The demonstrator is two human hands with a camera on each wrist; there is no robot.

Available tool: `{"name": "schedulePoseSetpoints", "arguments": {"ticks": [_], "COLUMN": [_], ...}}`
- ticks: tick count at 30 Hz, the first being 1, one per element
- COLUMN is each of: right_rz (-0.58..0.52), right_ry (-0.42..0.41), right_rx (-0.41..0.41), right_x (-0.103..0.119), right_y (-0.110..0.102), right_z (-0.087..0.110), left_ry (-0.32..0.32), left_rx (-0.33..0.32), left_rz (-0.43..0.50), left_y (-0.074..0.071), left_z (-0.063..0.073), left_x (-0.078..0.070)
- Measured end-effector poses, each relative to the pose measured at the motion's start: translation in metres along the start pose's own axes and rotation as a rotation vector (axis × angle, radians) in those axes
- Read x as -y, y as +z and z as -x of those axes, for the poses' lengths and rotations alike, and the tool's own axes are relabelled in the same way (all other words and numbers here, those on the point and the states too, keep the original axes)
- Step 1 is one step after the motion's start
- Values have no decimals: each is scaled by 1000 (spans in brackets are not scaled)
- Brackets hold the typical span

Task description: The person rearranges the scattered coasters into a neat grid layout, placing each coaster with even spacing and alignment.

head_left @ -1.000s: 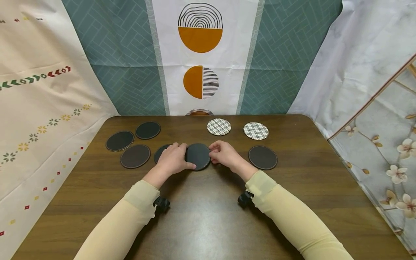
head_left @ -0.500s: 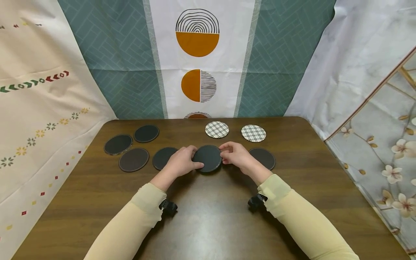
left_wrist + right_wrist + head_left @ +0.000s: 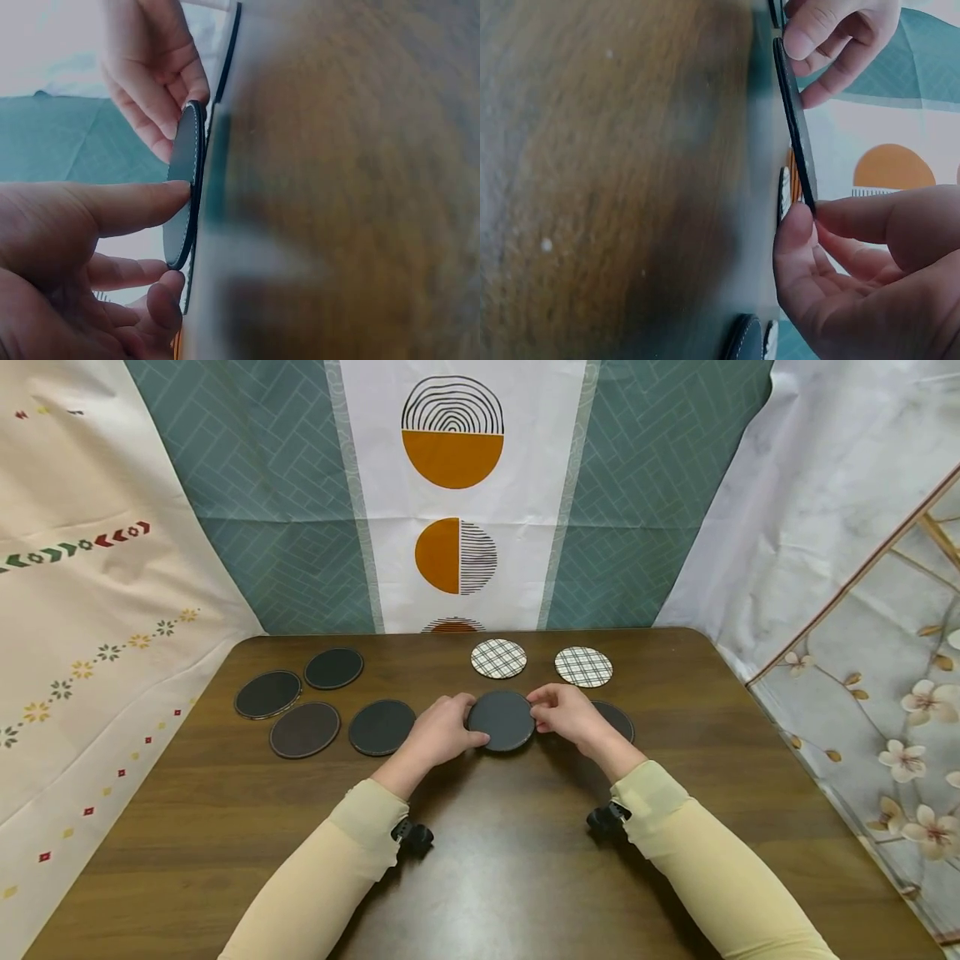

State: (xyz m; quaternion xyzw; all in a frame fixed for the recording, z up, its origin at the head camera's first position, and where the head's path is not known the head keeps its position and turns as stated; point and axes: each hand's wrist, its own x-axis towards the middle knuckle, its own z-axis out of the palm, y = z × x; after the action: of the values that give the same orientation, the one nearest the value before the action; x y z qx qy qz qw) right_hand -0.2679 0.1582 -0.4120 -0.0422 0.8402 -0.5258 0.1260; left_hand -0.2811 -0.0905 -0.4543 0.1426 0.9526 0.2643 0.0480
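A round black coaster (image 3: 501,721) with a stitched rim is held between both hands near the middle of the table. In the left wrist view this coaster (image 3: 180,217) stands just off the wood. My left hand (image 3: 442,731) grips its left edge, thumb on the near side. Its right edge is pinched between thumb and fingers of my right hand (image 3: 568,714), as the right wrist view shows of the right hand (image 3: 870,262). A dark coaster (image 3: 382,727) lies left of my left hand. Behind my right hand, another dark coaster (image 3: 618,720) is partly hidden.
Two plaid white coasters, a left one (image 3: 498,658) and a right one (image 3: 583,667), lie towards the back. On the left are a brown coaster (image 3: 304,730) and two black ones (image 3: 267,694). Patterned cloth (image 3: 292,527) hangs behind the wooden table (image 3: 187,827).
Both hands have moved right with the black coaster between them. The dark coaster on the left is now uncovered, while my right hand partly covers the one on the right.
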Motion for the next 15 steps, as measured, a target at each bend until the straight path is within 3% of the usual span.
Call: {"name": "schedulePoseSetpoints", "arguments": {"ticks": [4,11,14,15], "right_rz": [124,397,451,467], "right_ry": [-23,-75,-88,-91], "right_rx": [-10,-40,-52,-57], "right_x": [-3,-5,-6,-5], "right_y": [0,3,5,5], "right_z": [-3,-7,-9,-9], "left_ry": [9,-16,-18,-17], "left_rx": [5,44,39,36], "left_rz": [-17,-19,-36,-39], "left_y": [5,-14,-15,-10], "left_z": [-1,24,26,21], "left_x": [-1,-30,-32,-27]}}
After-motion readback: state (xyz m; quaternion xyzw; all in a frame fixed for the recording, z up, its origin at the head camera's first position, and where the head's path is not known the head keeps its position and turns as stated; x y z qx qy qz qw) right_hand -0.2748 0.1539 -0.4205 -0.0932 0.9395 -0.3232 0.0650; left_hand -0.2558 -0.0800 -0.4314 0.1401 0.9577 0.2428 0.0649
